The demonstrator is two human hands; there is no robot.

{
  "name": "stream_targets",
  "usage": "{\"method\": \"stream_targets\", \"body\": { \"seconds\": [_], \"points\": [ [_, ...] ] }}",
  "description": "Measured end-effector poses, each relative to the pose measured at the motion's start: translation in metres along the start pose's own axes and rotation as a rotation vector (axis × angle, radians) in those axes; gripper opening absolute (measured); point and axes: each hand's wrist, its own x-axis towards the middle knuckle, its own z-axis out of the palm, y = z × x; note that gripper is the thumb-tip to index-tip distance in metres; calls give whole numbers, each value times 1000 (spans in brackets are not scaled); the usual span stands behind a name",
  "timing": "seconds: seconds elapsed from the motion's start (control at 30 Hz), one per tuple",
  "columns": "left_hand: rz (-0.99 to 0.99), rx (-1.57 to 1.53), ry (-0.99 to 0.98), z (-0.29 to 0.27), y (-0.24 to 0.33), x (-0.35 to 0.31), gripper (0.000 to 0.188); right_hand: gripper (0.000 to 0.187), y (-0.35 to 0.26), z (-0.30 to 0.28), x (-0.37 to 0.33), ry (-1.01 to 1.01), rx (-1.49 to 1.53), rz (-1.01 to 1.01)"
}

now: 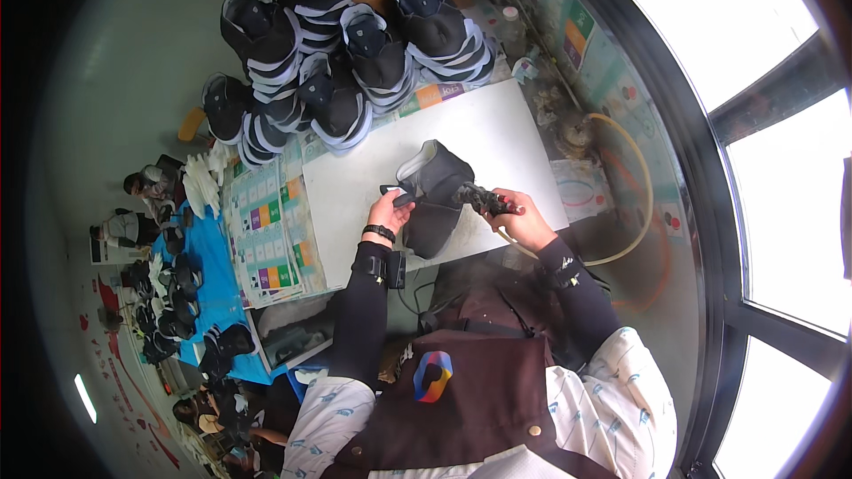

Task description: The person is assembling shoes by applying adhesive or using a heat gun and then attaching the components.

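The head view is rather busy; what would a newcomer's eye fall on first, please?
Probably the stacked dark shoe uppers along the far edge of the white board. Nearer, the right hand grips a dark tool at a single upper. Bright windows stand at the picture's right.

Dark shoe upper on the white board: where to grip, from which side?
Likely a pinch on the left edge of the dark shoe upper, from the left: the left hand holds it there, and the black hand tool in the right hand crowds the other side. The light-lined collar sits at the far end, a longer reach.
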Motion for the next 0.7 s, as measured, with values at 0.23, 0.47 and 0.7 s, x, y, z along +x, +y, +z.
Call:
{"method": "stream_targets", "body": {
  "seconds": [0.23,0.47,0.7],
  "points": [
    [10,-16,-4,3,-1,-1,21,23,10,-15,-1,77,-126,-21],
    [-10,-20,-6,1,0,-3,20,23,11,-23,-8,204,-366,-47],
    [-15,-15,-10,1,2,-2,21,24,24,-39,-13,257,-378,-31]
  ]
}}
